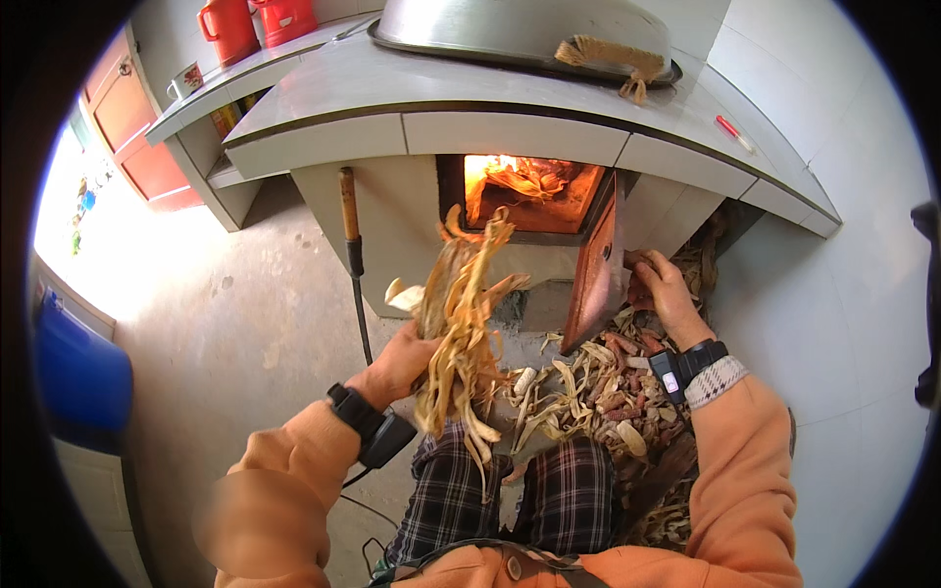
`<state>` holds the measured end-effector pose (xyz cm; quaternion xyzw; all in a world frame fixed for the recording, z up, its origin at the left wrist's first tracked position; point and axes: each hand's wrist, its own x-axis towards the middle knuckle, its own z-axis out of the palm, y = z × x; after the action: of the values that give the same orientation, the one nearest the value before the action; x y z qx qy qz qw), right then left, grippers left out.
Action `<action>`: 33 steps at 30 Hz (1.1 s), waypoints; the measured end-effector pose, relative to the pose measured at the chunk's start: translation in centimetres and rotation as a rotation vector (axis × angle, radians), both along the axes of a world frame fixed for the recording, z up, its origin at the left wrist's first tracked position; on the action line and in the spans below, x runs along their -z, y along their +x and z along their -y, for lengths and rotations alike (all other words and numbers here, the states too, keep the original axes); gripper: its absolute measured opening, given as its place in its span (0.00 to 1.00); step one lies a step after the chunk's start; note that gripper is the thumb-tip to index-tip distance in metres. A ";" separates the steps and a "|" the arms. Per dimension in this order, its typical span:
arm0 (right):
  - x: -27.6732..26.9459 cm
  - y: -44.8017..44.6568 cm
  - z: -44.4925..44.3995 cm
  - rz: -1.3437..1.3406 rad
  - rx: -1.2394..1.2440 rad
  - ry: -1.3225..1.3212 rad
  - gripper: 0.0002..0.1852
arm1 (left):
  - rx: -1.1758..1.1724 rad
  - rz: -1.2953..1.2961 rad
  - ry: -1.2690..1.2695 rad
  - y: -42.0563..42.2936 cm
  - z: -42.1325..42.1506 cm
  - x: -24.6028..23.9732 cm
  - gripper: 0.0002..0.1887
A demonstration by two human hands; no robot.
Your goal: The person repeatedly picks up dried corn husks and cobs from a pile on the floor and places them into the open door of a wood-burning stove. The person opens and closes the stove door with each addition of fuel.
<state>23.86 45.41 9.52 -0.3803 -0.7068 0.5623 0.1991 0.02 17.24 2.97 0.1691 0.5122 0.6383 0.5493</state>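
Observation:
My left hand [404, 361] grips a bundle of dry corn husks [459, 316], held up in front of the stove's firebox opening. Behind the metal stove door [594, 264], which stands swung out to the right, is my right hand [662, 287]. Its fingers are bent near the door's outer side beside something reddish-brown; whether they hold it or the door is unclear. Inside the firebox, flames surround burning husks [533, 178]. A pile of husks and corn cobs [617, 389] lies on the floor below my right hand.
A wooden-handled metal rod [351, 220] leans at the stove's left. On the tiled counter [316, 110] sit a large metal lid [507, 29] with a rope-wrapped handle and a red lighter or pen [728, 128]. Red jugs [228, 33] and a mug [187, 81] stand left; a cable [367, 507] lies by my legs.

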 end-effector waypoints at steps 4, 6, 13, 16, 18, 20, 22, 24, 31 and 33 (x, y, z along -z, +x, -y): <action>0.1 1.5 -1.7 -0.049 -0.079 -0.004 0.16 | 0.060 -0.035 0.058 -0.5 -7.0 0.0 0.18; 0.4 1.9 -2.3 -0.056 -0.116 0.043 0.16 | 0.010 -0.055 0.066 -1.4 -11.3 0.4 0.18; 2.0 2.0 -3.6 -0.202 -0.211 0.025 0.18 | -0.234 -0.483 -0.064 -6.7 -25.5 1.6 0.19; 2.5 2.0 -3.8 -0.249 -0.231 0.022 0.19 | 0.361 -1.977 -0.319 -11.4 -29.1 1.3 0.39; 2.7 2.0 -3.9 -0.283 -0.237 0.038 0.19 | 0.251 -1.983 -0.280 -12.3 -31.0 2.4 0.40; 2.8 2.0 -3.9 -0.283 -0.264 0.046 0.19 | 0.115 -1.500 0.202 -12.8 -31.6 3.6 0.36; 2.7 2.1 -3.8 -0.288 -0.261 0.018 0.19 | 0.043 -1.315 0.376 -12.5 -31.5 4.2 0.23; 2.6 2.1 -3.7 -0.302 -0.265 0.001 0.19 | 0.106 -1.292 0.157 -11.8 -30.6 4.1 0.16; 2.8 1.8 -3.6 -0.318 -0.242 0.016 0.20 | -0.345 -1.251 -0.082 -9.1 -27.8 5.5 0.15; 2.9 1.8 -3.5 -0.332 -0.226 -0.010 0.19 | -0.271 -1.283 0.017 -10.2 -28.2 7.0 0.15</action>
<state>25.64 48.93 6.58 -0.2017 -0.6997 0.6394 0.2468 -10.19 45.45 -3.99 0.4545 0.7499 0.4782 0.0480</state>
